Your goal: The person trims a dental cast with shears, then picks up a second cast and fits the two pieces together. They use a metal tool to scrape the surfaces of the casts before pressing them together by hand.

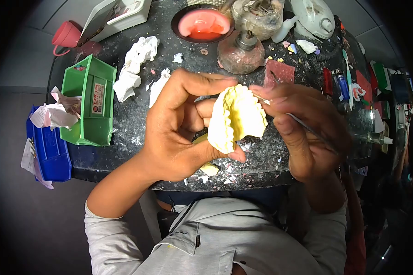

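Observation:
A pale yellow dental cast [237,117] with a full arch of teeth is held up over the near part of the table. My left hand [176,123] grips it from the left, with the thumb under its lower end and the index finger along its top. In my right hand [307,123] is a thin metal dental carving tool [300,121], pinched between thumb and fingers. Its tip end reaches the teeth at the cast's upper right. Below the cast, a small yellow plaster piece [209,169] lies on the table among white and pink crumbs.
Behind the cast stand a glass spirit burner [241,57] and a dark bowl [174,27] with pink wax. Pink wax sheet [280,72] lies nearby. Green bin [108,121], blue bin [55,160], crumpled tissue [135,59] and pink cup [68,34] are at left; a toothbrush [348,75] is at right.

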`<state>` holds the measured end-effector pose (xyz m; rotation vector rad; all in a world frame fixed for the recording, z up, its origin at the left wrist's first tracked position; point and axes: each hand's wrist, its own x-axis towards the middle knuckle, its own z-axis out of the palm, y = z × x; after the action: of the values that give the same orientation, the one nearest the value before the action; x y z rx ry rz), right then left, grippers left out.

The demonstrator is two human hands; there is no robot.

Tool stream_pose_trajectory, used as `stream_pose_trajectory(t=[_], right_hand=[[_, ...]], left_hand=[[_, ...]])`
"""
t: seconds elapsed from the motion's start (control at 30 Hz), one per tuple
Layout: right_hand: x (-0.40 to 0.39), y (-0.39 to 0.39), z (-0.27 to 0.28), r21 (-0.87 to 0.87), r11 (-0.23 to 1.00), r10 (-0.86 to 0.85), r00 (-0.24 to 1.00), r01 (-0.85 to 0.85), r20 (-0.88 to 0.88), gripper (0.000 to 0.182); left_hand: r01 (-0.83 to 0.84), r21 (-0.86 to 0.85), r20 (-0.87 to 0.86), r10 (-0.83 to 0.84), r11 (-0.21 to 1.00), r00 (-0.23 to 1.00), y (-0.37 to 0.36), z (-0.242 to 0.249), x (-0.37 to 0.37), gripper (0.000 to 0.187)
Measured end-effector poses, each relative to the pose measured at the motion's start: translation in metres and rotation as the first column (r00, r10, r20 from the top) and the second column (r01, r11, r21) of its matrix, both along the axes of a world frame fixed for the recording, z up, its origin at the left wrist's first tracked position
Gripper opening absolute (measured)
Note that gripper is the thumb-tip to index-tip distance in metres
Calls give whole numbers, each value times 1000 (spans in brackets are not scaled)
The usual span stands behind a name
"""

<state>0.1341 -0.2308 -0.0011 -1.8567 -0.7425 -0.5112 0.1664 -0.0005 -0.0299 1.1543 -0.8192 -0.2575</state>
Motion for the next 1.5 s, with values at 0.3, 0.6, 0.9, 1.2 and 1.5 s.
stream_pose_trajectory(t=[0.3, 0.6, 0.9, 1.2, 1.5], right_hand=[[-6, 12, -7, -102, 995, -6, 992, 19, 125, 17], [-6, 17, -9, -165, 985, -30, 984, 59, 177, 16], [-5, 16, -11, -289, 953, -12, 966, 89, 257, 15], [-5, 5, -7, -127, 990, -49, 994, 61, 97, 15], [-4, 8, -4, 433, 899, 116, 917, 67, -381, 28]], left_hand=[[-76, -39, -34, 75, 996, 997, -3, -11, -1, 80], [-80, -62, -100, 74, 995, 992, -5, -11, -2, 76], [-106, -30, -117, 102, 994, 988, -8, -10, -6, 73], [-64, -2, -59, 63, 998, 996, -4, 5, -4, 55], [-56, 105, -248, 81, 993, 965, -7, 12, -8, 79]])
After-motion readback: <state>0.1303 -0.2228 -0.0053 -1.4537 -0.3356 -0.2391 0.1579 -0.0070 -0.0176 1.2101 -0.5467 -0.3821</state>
